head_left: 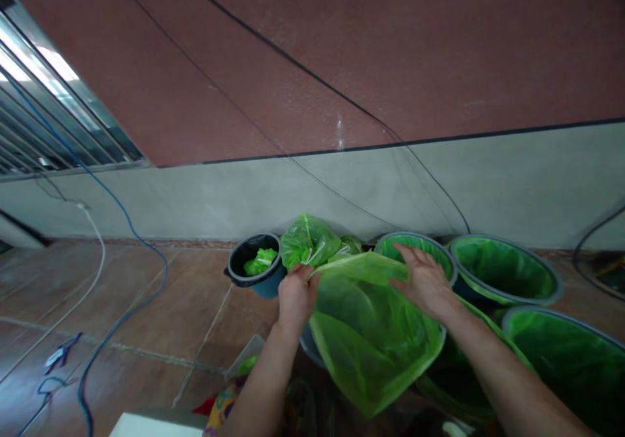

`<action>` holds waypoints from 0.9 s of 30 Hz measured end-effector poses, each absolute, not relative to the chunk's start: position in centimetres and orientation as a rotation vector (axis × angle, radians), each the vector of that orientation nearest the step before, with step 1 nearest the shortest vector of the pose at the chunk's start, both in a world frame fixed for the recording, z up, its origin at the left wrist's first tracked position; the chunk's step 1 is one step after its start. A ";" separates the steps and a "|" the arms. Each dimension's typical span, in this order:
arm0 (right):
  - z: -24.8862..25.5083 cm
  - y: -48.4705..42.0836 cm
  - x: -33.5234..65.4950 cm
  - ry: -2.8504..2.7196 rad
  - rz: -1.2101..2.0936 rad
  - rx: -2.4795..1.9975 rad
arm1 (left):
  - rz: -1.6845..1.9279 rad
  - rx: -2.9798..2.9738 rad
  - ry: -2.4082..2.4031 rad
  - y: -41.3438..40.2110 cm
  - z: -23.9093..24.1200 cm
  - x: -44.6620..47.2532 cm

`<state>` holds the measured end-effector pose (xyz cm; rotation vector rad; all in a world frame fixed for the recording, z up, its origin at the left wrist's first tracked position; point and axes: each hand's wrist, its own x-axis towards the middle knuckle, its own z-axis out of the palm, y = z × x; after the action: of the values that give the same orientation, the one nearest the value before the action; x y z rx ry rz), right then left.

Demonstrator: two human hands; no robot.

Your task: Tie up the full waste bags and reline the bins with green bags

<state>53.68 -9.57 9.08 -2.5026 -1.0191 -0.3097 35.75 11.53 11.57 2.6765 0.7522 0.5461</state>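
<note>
A large translucent green plastic bag (371, 333) hangs open in front of me. My left hand (295, 297) pinches its upper left rim. My right hand (424, 281) lies flat with fingers spread on the bag's top right edge, over a bag-lined tub (415, 245). Under the bag I can make out the rim of another tub (307, 346), mostly hidden.
A small dark pot (254, 264) with green scraps stands on the tiled floor by the wall. A tied green bag (307, 241) lies beside it. Two more lined tubs (502, 274) (571, 359) sit at right. Blue cable (122, 307) and white cable (95, 261) cross the floor at left.
</note>
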 end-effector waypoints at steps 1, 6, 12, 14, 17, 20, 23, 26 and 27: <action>9.2 -9.0 52.8 -1.108 -0.337 -2.445 | 0.541 2.680 0.663 11.0 11.5 35.9; 9.7 -6.4 49.5 -1.465 -0.328 -2.149 | 0.479 2.681 0.335 8.5 10.6 36.6; 10.7 -7.3 50.7 -1.201 -0.337 -2.183 | 0.524 2.632 0.549 8.9 10.3 36.6; 11.3 -8.2 51.6 -1.019 -0.380 -2.195 | 0.558 2.600 0.676 9.8 10.4 36.5; 12.0 -9.7 52.9 -0.747 -0.383 -2.222 | 0.599 2.570 0.798 11.2 10.5 36.2; 12.3 -11.1 54.3 -0.495 -0.382 -2.317 | 0.624 2.564 0.875 12.1 10.7 35.9; 12.7 -12.0 55.2 -0.356 -0.460 -2.384 | 0.654 2.532 0.900 12.6 10.8 35.7; 13.0 -11.7 54.0 -0.457 -0.686 -2.323 | 0.668 2.447 0.891 12.4 10.8 35.6; 13.0 -11.2 53.0 -0.558 -0.739 -2.276 | 0.671 2.413 0.881 12.2 10.9 35.6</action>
<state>52.99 -11.23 12.99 -2.2758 -0.5579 -0.7389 35.56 12.21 10.89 2.4128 0.8811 0.6711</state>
